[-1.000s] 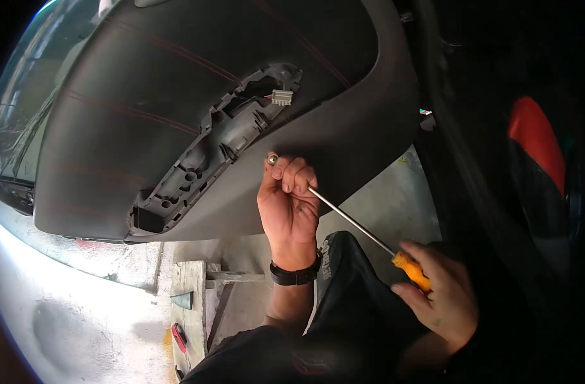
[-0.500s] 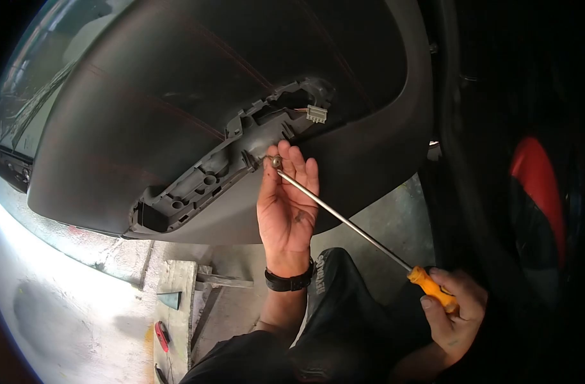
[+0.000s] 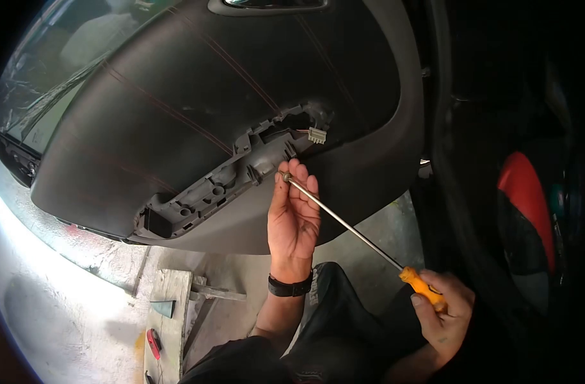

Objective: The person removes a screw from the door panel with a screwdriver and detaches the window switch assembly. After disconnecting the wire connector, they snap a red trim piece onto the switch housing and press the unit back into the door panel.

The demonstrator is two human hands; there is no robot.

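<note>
My left hand [image 3: 296, 224] is raised palm up, with thumb and fingertips pinched on a small screw [image 3: 286, 176]. The screwdriver [image 3: 347, 225] has a long metal shaft and an orange handle, and my right hand [image 3: 447, 315] is wrapped round that handle. Its tip meets the screw at my left fingertips. Just behind my left hand is the long grey armrest recess [image 3: 232, 171] of a dark car door panel [image 3: 171, 115] with red stitching. A pale wiring connector [image 3: 317, 135] hangs out at the recess's upper end.
Below the door stands a wooden bench [image 3: 171, 281] carrying a red-handled tool [image 3: 153, 344] and a grey-green wedge-shaped piece [image 3: 162, 308]. The door window [image 3: 68, 70] is at upper left. On the right, a red and black object [image 3: 526, 185] sits in the dark interior.
The screwdriver tip has come from just beside the screw onto it. The view has shifted a little, showing more of the upper door and its handle.
</note>
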